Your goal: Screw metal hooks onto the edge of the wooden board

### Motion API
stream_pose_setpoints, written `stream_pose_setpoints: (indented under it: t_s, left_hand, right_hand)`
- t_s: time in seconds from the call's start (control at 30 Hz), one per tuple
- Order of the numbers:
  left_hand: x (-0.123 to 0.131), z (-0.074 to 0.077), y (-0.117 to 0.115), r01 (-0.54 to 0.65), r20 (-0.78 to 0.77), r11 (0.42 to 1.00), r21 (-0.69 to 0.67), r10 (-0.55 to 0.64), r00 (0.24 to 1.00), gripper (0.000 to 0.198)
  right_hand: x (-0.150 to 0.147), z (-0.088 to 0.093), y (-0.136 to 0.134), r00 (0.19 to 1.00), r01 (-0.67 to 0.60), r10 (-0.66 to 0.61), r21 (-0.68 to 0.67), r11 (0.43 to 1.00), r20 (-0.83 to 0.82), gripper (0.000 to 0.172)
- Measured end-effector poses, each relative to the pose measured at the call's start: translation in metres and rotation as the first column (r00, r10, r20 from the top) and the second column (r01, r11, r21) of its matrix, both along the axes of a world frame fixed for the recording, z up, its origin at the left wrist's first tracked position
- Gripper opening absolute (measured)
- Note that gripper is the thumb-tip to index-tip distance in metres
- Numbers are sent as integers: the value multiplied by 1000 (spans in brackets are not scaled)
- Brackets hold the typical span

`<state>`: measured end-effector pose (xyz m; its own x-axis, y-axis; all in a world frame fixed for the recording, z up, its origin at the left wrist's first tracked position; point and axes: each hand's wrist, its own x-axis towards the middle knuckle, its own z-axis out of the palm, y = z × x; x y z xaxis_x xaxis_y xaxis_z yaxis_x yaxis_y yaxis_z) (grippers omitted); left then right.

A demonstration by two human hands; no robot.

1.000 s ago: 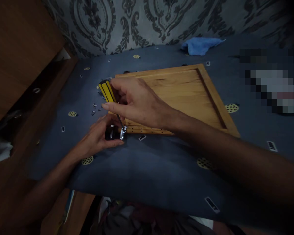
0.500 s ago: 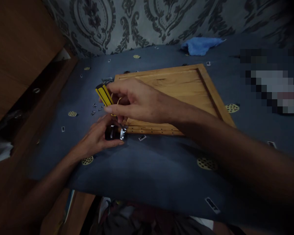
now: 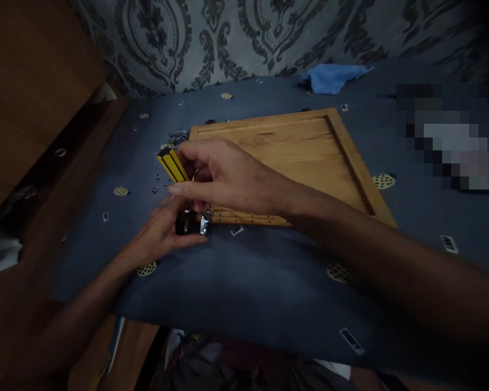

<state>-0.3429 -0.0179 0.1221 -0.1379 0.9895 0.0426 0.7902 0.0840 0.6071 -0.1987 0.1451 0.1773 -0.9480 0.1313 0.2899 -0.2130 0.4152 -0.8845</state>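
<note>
My right hand [image 3: 222, 176] is closed round a yellow-and-black screwdriver [image 3: 171, 164], whose handle tilts up to the left and whose tip points down at a small black and metal fitting [image 3: 192, 222]. My left hand [image 3: 161, 231] grips that fitting and holds it against the near left corner of a wooden panel [image 3: 293, 149]. The panel lies flat on a dark blue patterned cloth [image 3: 244, 282]. A row of small holes runs along the panel's near edge.
Several small loose screws [image 3: 160, 182] lie on the cloth left of the panel. A blue rag [image 3: 330, 76] sits at the back by the patterned wall. Brown wooden furniture [image 3: 28, 108] stands on the left. A blurred-out patch is at the right.
My right hand has lowered and tipped the screwdriver handle further to the left. My left hand keeps its hold on the fitting at the panel's corner.
</note>
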Motion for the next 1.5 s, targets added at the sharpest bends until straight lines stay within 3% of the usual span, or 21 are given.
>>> stream_pose_setpoints:
  t_s: [0.2,0.43,0.7,0.87,1.03,1.13,1.27,1.5]
  left_hand:
    - [-1,-6,0,35,-17,998,58,-34,999,53]
    - [-1,-10,-2,39,-16,995,97,-38,999,46]
    - [0,-6,0,59,19,997,54,-60,998,42]
    - [-1,-7,-1,54,42,998,35,-56,998,46]
    - [-2,-8,-1,32,87,998,57,-37,996,42]
    - [-3,-12,-1,32,120,996,80,-41,992,51]
    - [-4,-14,-2,16,169,996,85,-30,985,57]
    - [-2,-15,-3,-6,171,996,90,-10,985,52]
  right_hand:
    - [2,2,6,995,-93,94,-56,994,11,35]
    - [0,-7,0,993,109,-113,-108,988,-27,33]
    - [10,4,14,995,-61,72,-147,987,71,20]
    - [2,-7,8,995,100,-102,-137,986,-5,23]
    - [0,-6,6,944,277,-306,-209,938,-124,21]
    - [5,4,9,913,329,-354,-147,933,-201,24]
    - [12,20,9,929,290,-281,2,957,-241,29]
    - [18,35,4,954,202,-184,54,978,-239,28]
